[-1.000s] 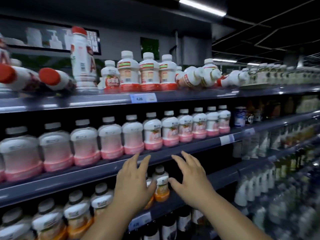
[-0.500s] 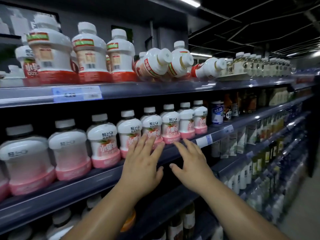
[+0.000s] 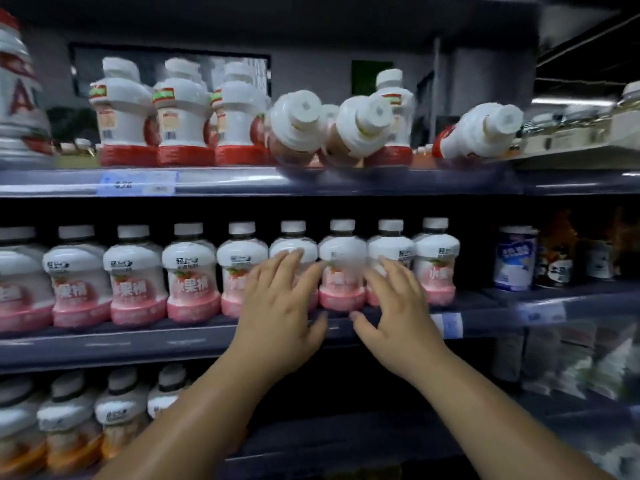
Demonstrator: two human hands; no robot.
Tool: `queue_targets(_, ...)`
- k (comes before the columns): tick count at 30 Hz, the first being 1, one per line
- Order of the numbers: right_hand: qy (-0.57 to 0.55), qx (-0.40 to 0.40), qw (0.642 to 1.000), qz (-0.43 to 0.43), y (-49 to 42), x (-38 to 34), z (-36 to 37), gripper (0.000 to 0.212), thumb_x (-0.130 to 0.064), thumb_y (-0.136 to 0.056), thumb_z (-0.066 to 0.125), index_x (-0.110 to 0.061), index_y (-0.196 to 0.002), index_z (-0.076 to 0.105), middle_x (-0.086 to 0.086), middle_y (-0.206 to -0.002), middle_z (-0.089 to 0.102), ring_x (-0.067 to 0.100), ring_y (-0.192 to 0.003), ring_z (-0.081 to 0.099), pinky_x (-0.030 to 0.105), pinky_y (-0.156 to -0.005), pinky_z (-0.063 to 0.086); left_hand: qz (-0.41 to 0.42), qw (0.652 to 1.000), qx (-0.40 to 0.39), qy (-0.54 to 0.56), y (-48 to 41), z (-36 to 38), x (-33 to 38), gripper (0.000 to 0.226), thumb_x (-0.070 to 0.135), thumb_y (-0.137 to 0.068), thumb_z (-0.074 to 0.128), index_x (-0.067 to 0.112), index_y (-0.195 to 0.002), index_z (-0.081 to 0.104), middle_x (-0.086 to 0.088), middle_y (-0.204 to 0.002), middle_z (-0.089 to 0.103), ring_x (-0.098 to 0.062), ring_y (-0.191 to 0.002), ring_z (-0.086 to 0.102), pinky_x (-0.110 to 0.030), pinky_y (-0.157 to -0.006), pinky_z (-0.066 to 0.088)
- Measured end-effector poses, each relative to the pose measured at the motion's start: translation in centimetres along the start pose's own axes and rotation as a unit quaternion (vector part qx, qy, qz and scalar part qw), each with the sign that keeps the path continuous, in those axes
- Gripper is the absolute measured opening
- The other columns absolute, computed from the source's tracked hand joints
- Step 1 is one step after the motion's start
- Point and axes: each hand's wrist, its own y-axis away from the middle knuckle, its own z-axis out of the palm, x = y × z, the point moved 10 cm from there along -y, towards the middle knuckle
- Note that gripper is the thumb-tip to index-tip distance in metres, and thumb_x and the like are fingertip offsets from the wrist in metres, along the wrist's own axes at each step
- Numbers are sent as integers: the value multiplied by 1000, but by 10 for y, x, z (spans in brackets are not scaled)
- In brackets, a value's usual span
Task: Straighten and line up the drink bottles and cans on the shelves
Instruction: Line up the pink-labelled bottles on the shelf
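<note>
A row of pink-and-white bottles stands upright along the middle shelf. My left hand and my right hand are raised in front of this row, fingers spread and straight, holding nothing. Whether the fingertips touch the bottles is blurred. On the top shelf three red-and-white bottles stand upright. To their right, three white bottles lie tipped with caps toward me: one, a second, a third.
A blue-and-white can and dark bottles stand at the right of the middle shelf. Orange-bottomed bottles fill the lower shelf at the left. A large red-lettered bottle stands at the top left.
Both hands have risen from the lower shelf to the pink bottles on the middle shelf. The view has swung left and closer to the shelves.
</note>
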Motion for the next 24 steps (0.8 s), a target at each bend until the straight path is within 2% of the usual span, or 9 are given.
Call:
queue_targets(3, -49, 23, 998, -18, -7, 11, -36, 69, -46, -82, 60, -32, -147, 41, -2, -160, 26, 20, -146, 20, 43, -120, 21, 14, 999, 27, 16, -29, -21, 43, 68, 47, -76, 57, 21, -138, 51, -14, -147, 45, -36, -133, 42, -51, -104, 38)
queue_targets(5, -66, 35, 997, -25, -14, 19, -60, 70, -49, -77, 54, -29, -144, 48, 0, -156, 33, 22, -143, 27, 41, -118, 24, 29, 999, 40, 22, -51, -33, 70, 68, 47, -75, 57, 20, -137, 53, -15, -146, 46, -37, -131, 45, -52, -102, 42)
queue_targets(8, -60, 72, 995, -37, -23, 30, -97, 71, -55, -76, 43, -22, -139, 54, 6, -150, 43, 27, -138, 37, 48, -114, 33, 67, 996, 53, 16, -81, -47, 102, 70, 47, -73, 59, 20, -137, 54, -15, -146, 46, -37, -131, 46, -51, -101, 43)
queue_targets(11, -62, 111, 991, -34, -27, 46, -138, 68, -51, -77, 52, -24, -140, 53, 2, -149, 42, 22, -139, 33, 43, -115, 32, 112, 991, 68, 10, -104, -56, 131, 70, 48, -74, 59, 20, -138, 52, -14, -146, 46, -36, -131, 45, -49, -101, 43)
queue_targets(14, -63, 133, 989, -23, -33, 64, -172, 63, -32, -82, 71, -27, -141, 49, -4, -150, 38, 14, -141, 28, 34, -117, 27, 138, 987, 77, 30, -125, -60, 147, 69, 50, -77, 55, 21, -139, 49, -13, -148, 44, -34, -132, 44, -49, -104, 42)
queue_targets(16, -54, 152, 987, -27, -39, 72, -191, 62, -29, -82, 73, -26, -139, 50, -6, -146, 41, 14, -138, 32, 34, -115, 29, 149, 985, 76, 51, -138, -59, 156, 70, 48, -77, 57, 20, -140, 48, -12, -148, 43, -32, -133, 43, -47, -106, 41)
queue_targets(20, -46, 192, 980, -36, -53, 91, -219, 62, -29, -80, 75, -29, -135, 47, -12, -133, 47, 13, -127, 42, 34, -109, 36, 161, 980, 77, 84, -161, -56, 177, 72, 49, -78, 53, 25, -145, 40, -5, -150, 39, -23, -136, 36, -34, -112, 31)
queue_targets(24, -87, 196, 977, -10, -73, 121, -235, 66, -31, -79, 78, -33, -134, 41, -12, -132, 47, 10, -124, 42, 28, -103, 36, 138, 983, 53, 105, -181, -43, 189, 78, 49, -79, 53, 23, -149, 32, -1, -153, 34, -20, -140, 31, -35, -115, 29)
